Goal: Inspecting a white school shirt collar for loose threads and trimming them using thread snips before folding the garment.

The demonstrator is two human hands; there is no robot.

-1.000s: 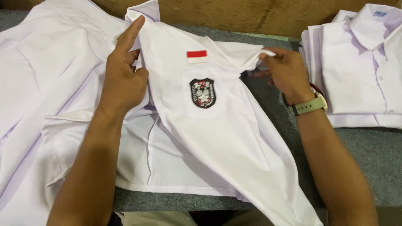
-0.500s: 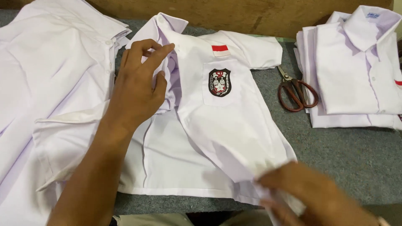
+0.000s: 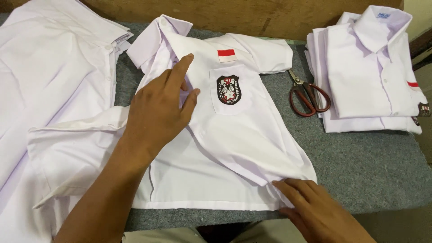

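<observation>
One white shirt (image 3: 234, 148) is lying open at the centre of the grey counter (image 3: 373, 171), wearing one black badge (image 3: 228, 89) and one red-and-white patch (image 3: 227, 55). One pair of red-handled scissors (image 3: 308, 96) is resting at 3 o'clock from it. Two hands are pressing it: the left hand (image 3: 159, 112) and the right hand (image 3: 315, 211); two shirt piles are sitting at 9 o'clock (image 3: 54, 81) and 2 o'clock (image 3: 369, 76).

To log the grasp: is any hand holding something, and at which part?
Nothing is gripped. Left hand lies flat on the white shirt near its collar; right hand presses its hem.

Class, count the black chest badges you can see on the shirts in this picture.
2: one badge on the spread shirt, one at the folded stack's right edge. Others may be hidden.
</observation>
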